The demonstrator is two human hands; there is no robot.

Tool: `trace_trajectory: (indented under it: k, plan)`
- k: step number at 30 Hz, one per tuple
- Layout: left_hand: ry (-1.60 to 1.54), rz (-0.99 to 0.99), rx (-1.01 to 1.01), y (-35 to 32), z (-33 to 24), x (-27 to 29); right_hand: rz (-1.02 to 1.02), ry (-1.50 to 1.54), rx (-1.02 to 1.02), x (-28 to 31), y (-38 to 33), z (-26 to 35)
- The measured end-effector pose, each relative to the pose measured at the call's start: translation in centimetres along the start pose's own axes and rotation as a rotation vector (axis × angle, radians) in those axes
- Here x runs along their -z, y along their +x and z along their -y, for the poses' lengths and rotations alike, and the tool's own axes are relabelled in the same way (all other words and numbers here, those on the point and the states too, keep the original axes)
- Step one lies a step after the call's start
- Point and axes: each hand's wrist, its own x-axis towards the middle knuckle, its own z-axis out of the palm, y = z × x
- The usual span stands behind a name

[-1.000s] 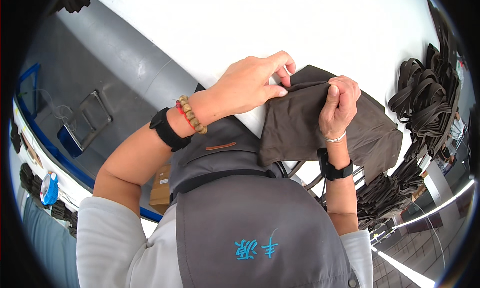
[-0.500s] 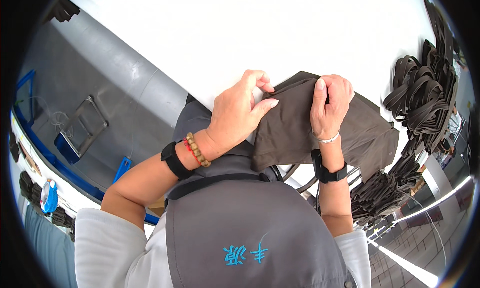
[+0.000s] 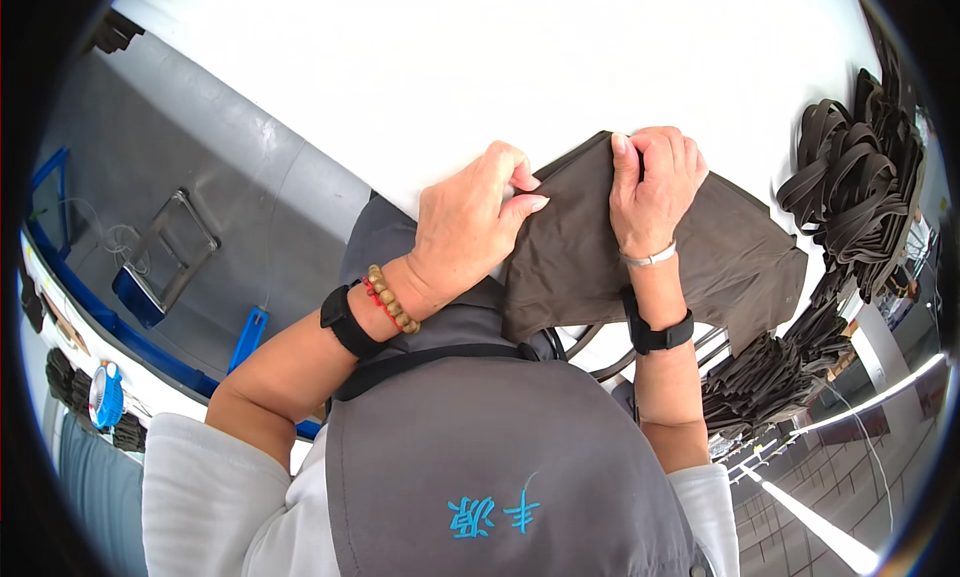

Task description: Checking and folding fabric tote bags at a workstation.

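A dark brown cloth (image 3: pixel 570 247) spreads at the near edge of the white desk (image 3: pixel 400 67), directly between and below your hands, its lower part reaching toward your lap. Its longer run slopes from your left down to your right, passing beneath your right wrist. Your right hand (image 3: pixel 655 192) is the nearer to its middle, closed over the upper edge with the thumb on top and the fingers curled in. Your left hand (image 3: pixel 463 217) stands at the left edge, the cloth lying to its right; thumb and forefinger almost meet there, though whether they pinch fabric cannot be told. Below, a grey apron (image 3: pixel 450 427) covers your front. To your right sit looped dark straps (image 3: pixel 840 182) and, nearer you, a pile of dark pieces (image 3: pixel 765 389); a blue fan (image 3: pixel 106 395) stands far left.
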Motion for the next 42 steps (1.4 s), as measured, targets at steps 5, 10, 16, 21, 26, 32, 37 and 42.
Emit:
trace_trajectory:
  k: [5,10,16,21,26,32,37,42]
  plan:
    - [0.098,0.036,0.007,-0.1,-0.2,0.3,0.034,-0.121,0.005,-0.6,0.0,0.4]
    - [-0.088,0.012,0.132,-0.2,-0.1,0.3,0.06,-0.034,-0.117,-0.5,-0.1,0.1]
    - [-0.056,-0.084,0.063,-0.5,0.0,-0.3,0.07,-0.065,-0.129,-0.4,0.2,0.4]
    - [0.091,-0.114,-0.13,0.2,0.2,-0.2,0.04,-0.087,-0.116,-1.1,0.2,0.1]
    - [-0.071,0.171,0.11,1.6,-0.2,1.5,0.007,-0.017,-0.126,-0.8,0.0,-0.2]
    - [-0.047,0.324,-0.023,4.8,-0.8,1.3,-0.024,0.1,-0.138,-0.8,-0.1,-0.4]
    - [-0.164,0.512,0.034,7.1,-0.9,1.9,-0.014,0.22,-0.065,0.1,-0.4,-0.1]
    - [-0.261,0.696,0.13,8.9,-0.9,2.4,-0.068,0.311,-0.075,0.1,-0.7,-0.4]
